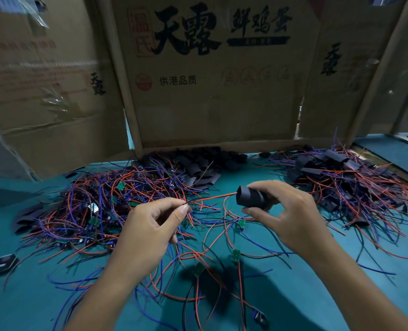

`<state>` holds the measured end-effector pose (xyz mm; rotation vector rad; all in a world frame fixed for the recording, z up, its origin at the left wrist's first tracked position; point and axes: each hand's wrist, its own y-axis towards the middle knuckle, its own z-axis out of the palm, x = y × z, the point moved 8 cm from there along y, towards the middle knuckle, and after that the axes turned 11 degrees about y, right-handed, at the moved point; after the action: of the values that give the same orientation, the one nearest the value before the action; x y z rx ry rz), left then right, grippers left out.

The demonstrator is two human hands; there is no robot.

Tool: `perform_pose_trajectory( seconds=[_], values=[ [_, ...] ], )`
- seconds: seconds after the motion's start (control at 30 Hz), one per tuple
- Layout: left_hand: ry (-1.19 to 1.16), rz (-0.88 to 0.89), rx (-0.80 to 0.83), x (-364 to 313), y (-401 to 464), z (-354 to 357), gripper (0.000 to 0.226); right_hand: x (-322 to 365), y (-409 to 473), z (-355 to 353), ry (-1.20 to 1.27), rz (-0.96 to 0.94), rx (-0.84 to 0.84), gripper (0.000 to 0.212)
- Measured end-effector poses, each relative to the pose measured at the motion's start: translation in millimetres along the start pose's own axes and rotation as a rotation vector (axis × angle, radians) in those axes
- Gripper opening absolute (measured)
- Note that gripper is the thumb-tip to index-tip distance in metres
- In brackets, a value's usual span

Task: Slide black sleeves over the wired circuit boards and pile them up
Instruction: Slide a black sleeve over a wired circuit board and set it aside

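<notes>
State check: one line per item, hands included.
Left hand: pinches wire ends between thumb and forefinger.
Right hand: fingers curled round a black sleeve.
Sleeve: held up, mouth open toward the wires, red wire tip at the opening, not yet through.
Loose sleeves: flat, heaped at the back.
Bare boards: unsleeved, tangled on the left.
Sleeved pile: heaped on the right.

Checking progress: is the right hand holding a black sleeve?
Yes, the right hand pinches a black sleeve, its open end facing the left hand.
</notes>
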<state>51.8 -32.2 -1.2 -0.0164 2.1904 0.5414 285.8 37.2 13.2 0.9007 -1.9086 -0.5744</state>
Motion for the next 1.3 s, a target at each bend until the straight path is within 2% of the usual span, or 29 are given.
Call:
perform_pose_trajectory(
  seconds=[0.33, 0.5, 0.73, 0.87, 1.03, 1.17, 1.3],
  values=[
    [-0.002, 0.014, -0.004, 1, 0, 0, 0.012, -5, -1, 2, 0.002, 0.04, -0.005, 0.036],
    [-0.026, 0.015, 0.004, 0, 0, 2, 0.013, -7, -2, 4, 0.071, 0.095, 0.046, 0.029],
    [-0.019, 0.013, 0.018, 0, -1, 4, 0.012, -9, -4, 10, 0.14, 0.155, 0.066, 0.029],
    [0.014, 0.003, 0.036, 0, -1, 5, 0.011, -7, -3, 6, 0.157, 0.152, 0.042, 0.031],
    [0.091, 0.046, 0.051, -6, -5, 10, 0.013, 4, -4, 18, 0.053, 0.073, 0.141, 0.032],
    [0.066, 0.027, 0.047, -4, -2, 9, 0.014, -3, 0, 6, 0.073, 0.127, 0.069, 0.031],
    [0.027, -0.014, 0.044, 4, 1, 7, 0.014, -4, 0, 5, 0.11, 0.146, 0.082, 0.032]
  ],
)
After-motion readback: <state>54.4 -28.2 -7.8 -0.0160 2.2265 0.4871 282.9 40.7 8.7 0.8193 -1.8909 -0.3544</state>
